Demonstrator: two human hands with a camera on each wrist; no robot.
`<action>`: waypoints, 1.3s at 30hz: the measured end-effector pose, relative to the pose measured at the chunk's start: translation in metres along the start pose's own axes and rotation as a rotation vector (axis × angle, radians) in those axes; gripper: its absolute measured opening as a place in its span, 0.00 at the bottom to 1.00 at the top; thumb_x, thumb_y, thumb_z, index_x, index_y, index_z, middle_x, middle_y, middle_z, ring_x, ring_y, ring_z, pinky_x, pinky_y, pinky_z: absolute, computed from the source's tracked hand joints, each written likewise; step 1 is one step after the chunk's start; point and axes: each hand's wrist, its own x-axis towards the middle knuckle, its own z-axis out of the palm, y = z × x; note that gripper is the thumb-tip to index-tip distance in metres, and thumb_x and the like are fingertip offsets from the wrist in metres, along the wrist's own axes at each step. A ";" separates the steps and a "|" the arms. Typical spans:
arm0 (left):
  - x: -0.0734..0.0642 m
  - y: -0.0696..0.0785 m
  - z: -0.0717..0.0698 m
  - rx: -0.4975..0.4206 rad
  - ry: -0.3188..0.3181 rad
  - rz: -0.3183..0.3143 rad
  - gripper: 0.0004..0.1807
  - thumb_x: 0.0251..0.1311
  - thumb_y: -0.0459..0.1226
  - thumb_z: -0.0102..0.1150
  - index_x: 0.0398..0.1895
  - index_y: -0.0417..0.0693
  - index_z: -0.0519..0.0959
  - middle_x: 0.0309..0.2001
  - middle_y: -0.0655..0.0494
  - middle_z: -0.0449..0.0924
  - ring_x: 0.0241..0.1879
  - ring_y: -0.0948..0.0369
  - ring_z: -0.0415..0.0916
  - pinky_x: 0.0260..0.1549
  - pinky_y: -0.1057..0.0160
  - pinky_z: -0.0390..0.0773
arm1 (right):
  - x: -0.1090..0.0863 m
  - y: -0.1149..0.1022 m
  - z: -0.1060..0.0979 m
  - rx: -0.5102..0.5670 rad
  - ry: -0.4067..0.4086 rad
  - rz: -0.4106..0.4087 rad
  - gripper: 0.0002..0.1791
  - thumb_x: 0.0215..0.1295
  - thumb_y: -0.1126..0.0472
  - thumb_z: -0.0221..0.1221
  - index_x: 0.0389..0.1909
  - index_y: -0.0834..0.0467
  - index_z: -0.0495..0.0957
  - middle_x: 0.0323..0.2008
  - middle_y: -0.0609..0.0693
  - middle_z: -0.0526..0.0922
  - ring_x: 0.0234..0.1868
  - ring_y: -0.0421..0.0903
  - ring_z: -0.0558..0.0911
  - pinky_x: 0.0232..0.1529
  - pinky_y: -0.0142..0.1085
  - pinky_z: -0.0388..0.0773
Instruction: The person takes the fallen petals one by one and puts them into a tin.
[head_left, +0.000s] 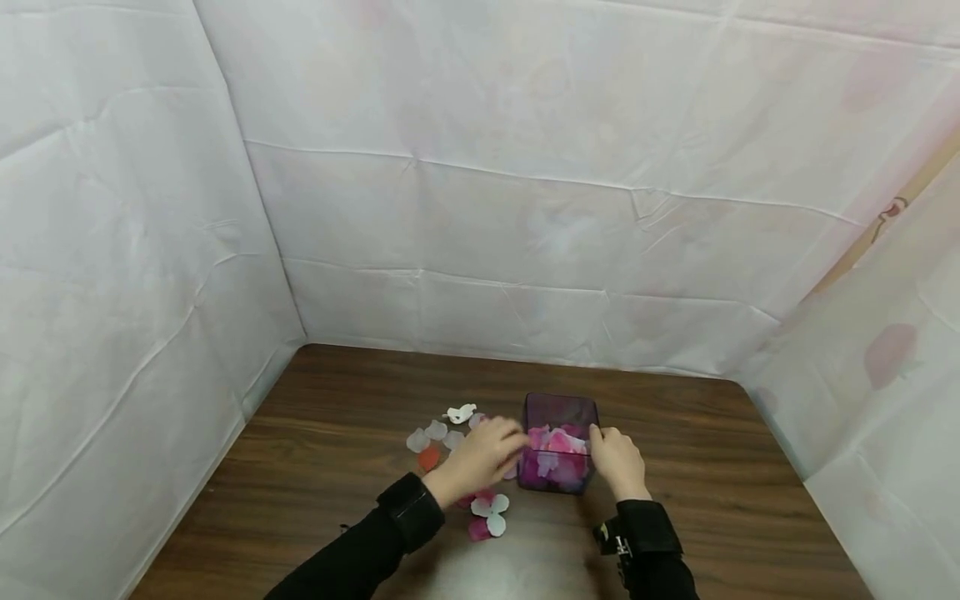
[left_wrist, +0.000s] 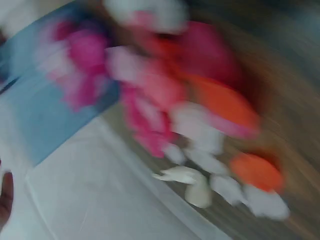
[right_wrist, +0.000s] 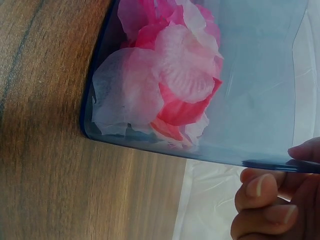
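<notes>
A translucent purple plastic box (head_left: pixel 558 410) sits on the table, partly filled with pink, magenta and white artificial petals (head_left: pixel 564 442). My right hand (head_left: pixel 619 460) grips its right wall, thumb on one side of the rim and curled fingers (right_wrist: pixel 260 186) on the other. At the box's left rim is my left hand (head_left: pixel 486 452), its fingers loosely bent toward the opening, with nothing seen in them. Loose petals lie around and beneath that hand, among them an orange petal (head_left: pixel 429 457) and several white petals (head_left: pixel 417 441). The left wrist view is blurred.
A small white bird-shaped piece (head_left: pixel 461 413) lies behind the loose petals. Pale petals (head_left: pixel 495 525) and a magenta one are nearer the front. White cloth (head_left: pixel 487 217) hangs behind and beside the dark wooden table (head_left: pixel 697 467).
</notes>
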 end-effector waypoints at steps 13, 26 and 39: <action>-0.063 0.012 0.036 -0.057 -0.447 -0.129 0.10 0.54 0.42 0.64 0.40 0.57 0.80 0.36 0.63 0.74 0.34 0.69 0.73 0.29 0.73 0.72 | 0.003 0.002 0.000 -0.002 -0.006 -0.002 0.28 0.71 0.52 0.36 0.51 0.70 0.75 0.50 0.71 0.77 0.49 0.70 0.76 0.43 0.59 0.73; -0.057 0.007 0.034 -0.067 -0.300 -0.304 0.05 0.50 0.35 0.66 0.31 0.54 0.84 0.30 0.64 0.82 0.30 0.67 0.79 0.27 0.70 0.75 | 0.005 0.003 -0.003 -0.012 -0.003 0.004 0.28 0.72 0.52 0.36 0.52 0.69 0.75 0.51 0.71 0.77 0.50 0.70 0.76 0.44 0.59 0.73; -0.058 0.016 0.042 0.008 -0.299 -0.332 0.07 0.51 0.38 0.66 0.23 0.54 0.76 0.23 0.64 0.76 0.24 0.66 0.76 0.21 0.69 0.72 | 0.005 0.002 0.001 -0.011 -0.014 0.009 0.29 0.72 0.51 0.36 0.54 0.69 0.74 0.53 0.70 0.76 0.52 0.69 0.75 0.46 0.59 0.72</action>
